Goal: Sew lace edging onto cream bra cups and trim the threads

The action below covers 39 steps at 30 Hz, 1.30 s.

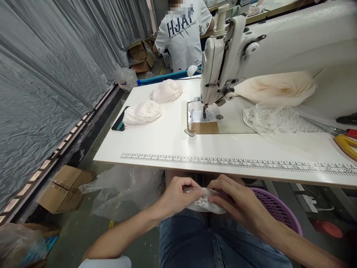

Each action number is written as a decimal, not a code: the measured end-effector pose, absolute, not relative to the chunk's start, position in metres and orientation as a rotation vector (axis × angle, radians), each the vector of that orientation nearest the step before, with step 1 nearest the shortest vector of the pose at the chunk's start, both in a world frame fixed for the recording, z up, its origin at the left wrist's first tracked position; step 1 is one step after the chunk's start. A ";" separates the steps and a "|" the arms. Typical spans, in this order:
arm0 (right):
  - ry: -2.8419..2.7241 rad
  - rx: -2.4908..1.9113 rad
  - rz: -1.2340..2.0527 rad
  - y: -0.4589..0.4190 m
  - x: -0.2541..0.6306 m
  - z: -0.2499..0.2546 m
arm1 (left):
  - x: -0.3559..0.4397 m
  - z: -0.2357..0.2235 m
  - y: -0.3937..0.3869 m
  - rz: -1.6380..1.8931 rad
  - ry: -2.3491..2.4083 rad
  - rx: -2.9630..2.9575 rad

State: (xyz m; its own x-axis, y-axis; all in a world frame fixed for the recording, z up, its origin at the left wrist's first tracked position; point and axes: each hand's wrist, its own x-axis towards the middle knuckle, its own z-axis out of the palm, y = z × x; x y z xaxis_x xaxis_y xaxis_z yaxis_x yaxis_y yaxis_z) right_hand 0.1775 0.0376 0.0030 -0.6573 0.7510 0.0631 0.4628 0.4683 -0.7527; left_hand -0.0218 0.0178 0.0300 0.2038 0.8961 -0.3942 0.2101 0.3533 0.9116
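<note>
Over my lap, just below the table edge, both hands hold a small piece of white lace fabric point(205, 201). My left hand point(178, 193) pinches its left end between thumb and fingers. On the other side, my right hand point(234, 197) grips the right end, its fingers curled over the top. Part of the lace is hidden behind the fingers. Ahead on the white table stands a sewing machine point(212, 70), its needle and presser foot above the metal plate point(205, 116). Two bundles of pale lace, a nearer one point(145, 111) and a farther one point(167, 90), lie to the left.
Right of the needle lie beige mesh fabric point(279, 87), white lace point(276, 119) and yellow-handled scissors point(346, 145). A printed ruler point(223, 162) runs along the front edge. Below are a purple basket point(279, 208), plastic bags point(125, 190) and a cardboard box point(65, 188). Another person point(182, 33) sits beyond.
</note>
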 end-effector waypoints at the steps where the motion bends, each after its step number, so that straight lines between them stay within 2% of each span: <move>1: -2.344 -0.998 1.029 0.038 0.177 0.003 | -0.021 0.030 0.017 0.660 1.302 1.147; 18: -2.300 -0.916 0.910 0.035 0.180 -0.005 | -0.018 0.021 0.013 0.700 1.327 0.944; 28: -2.054 -1.054 1.380 0.037 0.175 0.003 | -0.018 0.020 0.013 0.669 1.307 0.958; 39: -1.943 -1.115 1.466 0.037 0.173 0.002 | -0.019 0.020 0.016 0.639 1.242 0.943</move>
State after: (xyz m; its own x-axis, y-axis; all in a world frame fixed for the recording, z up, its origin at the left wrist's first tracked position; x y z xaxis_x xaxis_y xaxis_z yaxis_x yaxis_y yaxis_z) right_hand 0.1733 0.0373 0.0022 -0.5653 0.8179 -0.1072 0.3274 0.1031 -0.9393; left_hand -0.0187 0.0158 0.0203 0.2351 0.8358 -0.4961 0.0827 0.4913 0.8670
